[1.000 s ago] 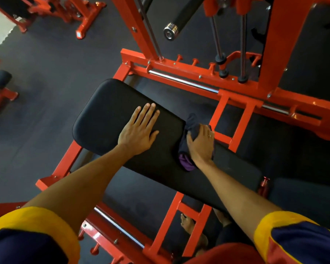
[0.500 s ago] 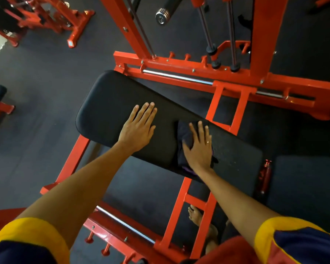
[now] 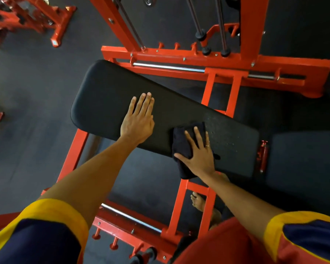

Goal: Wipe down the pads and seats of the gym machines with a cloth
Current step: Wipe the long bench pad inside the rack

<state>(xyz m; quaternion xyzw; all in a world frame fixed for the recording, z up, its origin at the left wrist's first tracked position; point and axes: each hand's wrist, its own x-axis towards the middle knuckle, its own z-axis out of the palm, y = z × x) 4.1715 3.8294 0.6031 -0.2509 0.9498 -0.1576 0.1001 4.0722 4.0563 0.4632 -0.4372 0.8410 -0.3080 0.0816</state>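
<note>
Black bench pad (image 3: 111, 96): mounted on orange machine frame (image 3: 213, 60). Left hand (image 3: 138, 121): laid flat on the pad, fingers straight and together. Right hand (image 3: 199, 153): fingers spread, pressed onto dark cloth (image 3: 181, 147). Cloth located at the pad's near edge, partly overhanging it.

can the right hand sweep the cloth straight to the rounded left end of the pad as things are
Probably not in one straight sweep. The left hand lies flat on the pad, squarely between the cloth under the right hand and that rounded end. Nothing else sits on that stretch.
</note>
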